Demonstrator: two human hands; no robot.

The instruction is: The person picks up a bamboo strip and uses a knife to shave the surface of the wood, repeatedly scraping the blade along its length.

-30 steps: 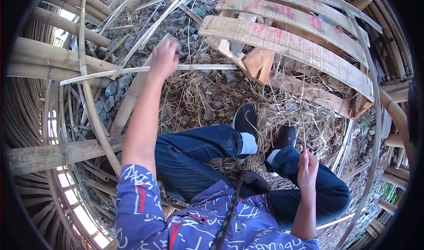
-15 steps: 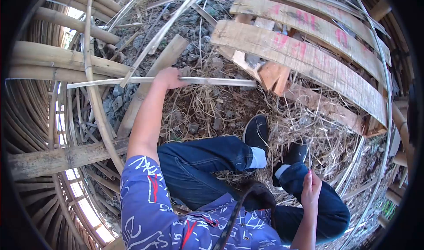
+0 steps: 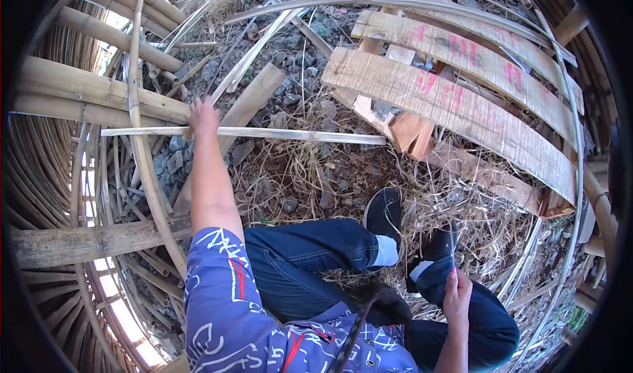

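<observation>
Bamboo strip (image 3: 283, 133), pale and split, lying roughly crosswise in front of the seated person; its right end is just beside the corner of a wooden pallet, and near its left end it crosses a curved bamboo length (image 3: 148, 175).

In descending order of size: the ground (image 3: 349, 165), covered with straw, soil and grey stones; the wooden pallet (image 3: 455, 106), its slats marked in pinkish red; the person's dark blue jeans (image 3: 303, 238), with the knees bent; the patterned blue shirt (image 3: 231, 327), its sleeve ending above the elbow; thick bamboo poles (image 3: 99, 94) at the person's left; a flat plank (image 3: 254, 94) slanting across the ground and passing behind the strip; 2 dark shoes (image 3: 384, 211) on the straw.

Next, the 2 hands. The left hand (image 3: 204, 117), at the end of an outstretched arm, lies over the strip near the thick poles; I cannot tell from here whether its fingers grip the strip. The right hand (image 3: 457, 297) is before the right leg, thumb upward and fingers curled in, pinching a slender object (image 3: 453, 257), too small for me to identify.
</observation>
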